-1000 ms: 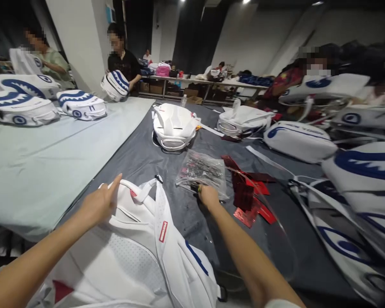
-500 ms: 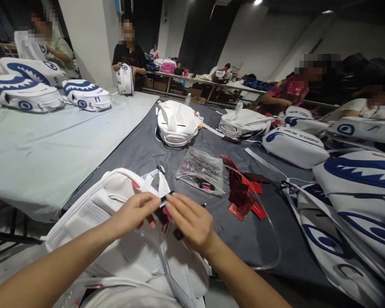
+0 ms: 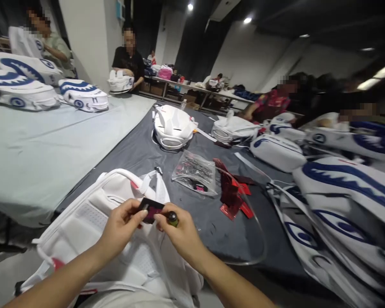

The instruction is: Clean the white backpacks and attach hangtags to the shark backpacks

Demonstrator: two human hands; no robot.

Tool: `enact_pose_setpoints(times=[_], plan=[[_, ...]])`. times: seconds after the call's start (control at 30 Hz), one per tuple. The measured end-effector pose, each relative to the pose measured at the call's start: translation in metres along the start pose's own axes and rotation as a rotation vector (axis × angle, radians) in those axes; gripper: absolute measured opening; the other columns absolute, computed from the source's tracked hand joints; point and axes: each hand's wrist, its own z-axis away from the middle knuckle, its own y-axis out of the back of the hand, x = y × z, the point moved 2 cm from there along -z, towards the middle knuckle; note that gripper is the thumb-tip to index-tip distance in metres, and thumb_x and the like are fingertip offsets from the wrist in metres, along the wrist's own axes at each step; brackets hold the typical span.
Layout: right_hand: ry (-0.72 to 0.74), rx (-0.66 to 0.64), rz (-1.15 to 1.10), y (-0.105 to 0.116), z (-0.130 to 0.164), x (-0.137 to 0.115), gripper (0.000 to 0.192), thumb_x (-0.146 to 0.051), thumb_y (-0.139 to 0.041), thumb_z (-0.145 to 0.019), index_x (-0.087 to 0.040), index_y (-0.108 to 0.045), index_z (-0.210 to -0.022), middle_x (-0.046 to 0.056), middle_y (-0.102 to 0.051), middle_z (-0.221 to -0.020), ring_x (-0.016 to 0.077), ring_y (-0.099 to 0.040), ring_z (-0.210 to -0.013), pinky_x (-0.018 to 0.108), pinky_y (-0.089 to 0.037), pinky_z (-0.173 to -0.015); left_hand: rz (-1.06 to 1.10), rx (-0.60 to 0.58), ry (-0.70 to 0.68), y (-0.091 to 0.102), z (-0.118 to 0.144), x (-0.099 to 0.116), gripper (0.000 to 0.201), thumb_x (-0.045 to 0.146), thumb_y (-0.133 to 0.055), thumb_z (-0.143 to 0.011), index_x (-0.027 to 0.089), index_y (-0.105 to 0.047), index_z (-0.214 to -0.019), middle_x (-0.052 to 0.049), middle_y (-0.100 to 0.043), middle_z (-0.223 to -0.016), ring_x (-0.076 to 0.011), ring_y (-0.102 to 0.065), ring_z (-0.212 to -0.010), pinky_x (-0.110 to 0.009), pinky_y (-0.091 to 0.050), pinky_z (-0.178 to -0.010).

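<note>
A small flat black tag with pink print (image 3: 151,208) is stretched between my two hands. My left hand (image 3: 123,222) pinches its left end between thumb and fingers. At its right end my right hand (image 3: 179,233) grips it the same way. A dark, round-ended object with a greenish side (image 3: 172,218) also sits in my right hand; its kind I cannot make out. Below both hands lies a white backpack (image 3: 93,231), its padded back and straps facing up. One strap with a black buckle (image 3: 158,171) rises just beyond the tag.
A clear plastic bag (image 3: 195,171) of small black and pink pieces lies ahead, beside red tags (image 3: 232,194). More white backpacks (image 3: 173,127) stand beyond, and blue-patterned ones (image 3: 346,192) are piled at right. Co-workers (image 3: 128,64) handle bags across the tables.
My hands have turned the black tag so its pink-printed face shows, and drawn slightly left and lower. The view has shifted a little. A co-worker across has tipped a backpack over.
</note>
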Motion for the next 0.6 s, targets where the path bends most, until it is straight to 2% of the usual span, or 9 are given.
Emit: enact_pose_setpoints(times=[0.03,0.1,0.17,0.2,0.27,0.33,0.4,0.47,0.6], plan=[[-0.008,-0.002,-0.012,0.0,-0.003,0.001,0.024,-0.038,-0.062,-0.087,-0.018,-0.064,-0.073,-0.001,-0.062,-0.062,0.0122,-0.058,-0.056,0.023,-0.046,-0.058,-0.071,0.002,-0.047,0.004,0.002,-0.001,0.027,0.045,-0.062,-0.09,0.018,-0.064,-0.095,-0.002,-0.068,-0.086,-0.0149,-0.066,-0.077,-0.025,-0.056,-0.065],[0.026,0.028,0.029,0.005,-0.011,0.002,0.021,-0.036,-0.059,-0.089,-0.018,-0.065,-0.081,-0.002,-0.062,-0.06,0.0124,-0.058,-0.054,0.023,-0.045,-0.057,-0.286,0.075,-0.233,0.021,0.003,0.001,0.025,0.041,-0.06,-0.093,0.021,-0.064,-0.106,-0.005,-0.07,-0.101,-0.0183,-0.068,-0.092,-0.031,-0.057,-0.08],[0.149,0.103,0.193,0.011,-0.023,0.001,0.017,-0.03,-0.057,-0.089,-0.017,-0.068,-0.088,0.002,-0.07,-0.072,0.0147,-0.064,-0.064,0.025,-0.047,-0.065,-0.576,0.249,-0.445,0.047,0.002,0.004,0.033,0.041,-0.061,-0.092,0.023,-0.059,-0.12,-0.008,-0.065,-0.126,-0.0247,-0.061,-0.119,-0.042,-0.049,-0.103],[0.211,0.122,0.294,0.011,-0.029,0.001,0.016,-0.025,-0.056,-0.089,-0.017,-0.069,-0.091,0.004,-0.073,-0.081,0.0159,-0.066,-0.073,0.025,-0.047,-0.069,-0.723,0.343,-0.496,0.062,0.0,0.005,0.043,0.044,-0.061,-0.091,0.024,-0.056,-0.128,-0.011,-0.057,-0.139,-0.0292,-0.052,-0.132,-0.049,-0.041,-0.112],[0.26,0.072,0.471,0.003,-0.043,0.0,0.024,-0.014,-0.055,-0.085,-0.019,-0.07,-0.102,0.005,-0.075,-0.099,0.0172,-0.068,-0.089,0.025,-0.046,-0.077,-0.959,0.413,-0.433,0.089,-0.006,-0.001,0.064,0.058,-0.056,-0.088,0.023,-0.046,-0.141,-0.015,-0.044,-0.151,-0.037,-0.038,-0.142,-0.058,-0.032,-0.116],[0.228,-0.088,0.638,-0.015,-0.057,-0.002,0.034,-0.009,-0.056,-0.081,-0.022,-0.069,-0.11,0.003,-0.075,-0.102,0.0175,-0.068,-0.094,0.025,-0.045,-0.076,-1.074,0.353,-0.277,0.11,-0.013,-0.012,0.079,0.069,-0.048,-0.086,0.022,-0.037,-0.149,-0.017,-0.045,-0.15,-0.0398,-0.044,-0.137,-0.06,-0.039,-0.11],[0.201,-0.289,0.827,-0.036,-0.069,-0.007,0.036,-0.011,-0.059,-0.081,-0.025,-0.069,-0.112,0.003,-0.076,-0.102,0.0194,-0.069,-0.095,0.026,-0.045,-0.073,-1.107,0.3,-0.206,0.121,-0.019,-0.022,0.086,0.075,-0.043,-0.084,0.022,-0.033,-0.151,-0.017,-0.052,-0.144,-0.039,-0.052,-0.128,-0.057,-0.046,-0.103],[0.19,-0.436,0.989,-0.051,-0.076,-0.014,0.032,-0.017,-0.059,-0.084,-0.026,-0.069,-0.112,0.004,-0.076,-0.099,0.0219,-0.069,-0.093,0.028,-0.043,-0.068,-1.12,0.302,-0.225,0.125,-0.021,-0.029,0.089,0.077,-0.043,-0.083,0.02,-0.033,-0.151,-0.017,-0.054,-0.14,-0.0388,-0.055,-0.125,-0.055,-0.047,-0.1],[0.201,-0.545,1.104,-0.067,-0.08,-0.024,0.029,-0.018,-0.056,-0.086,-0.024,-0.069,-0.111,0.006,-0.075,-0.092,0.0248,-0.07,-0.088,0.029,-0.041,-0.061,-1.124,0.23,-0.358,0.129,-0.02,-0.031,0.089,0.075,-0.044,-0.084,0.023,-0.027,-0.155,-0.016,-0.057,-0.137,-0.038,-0.058,-0.121,-0.054,-0.05,-0.097]])
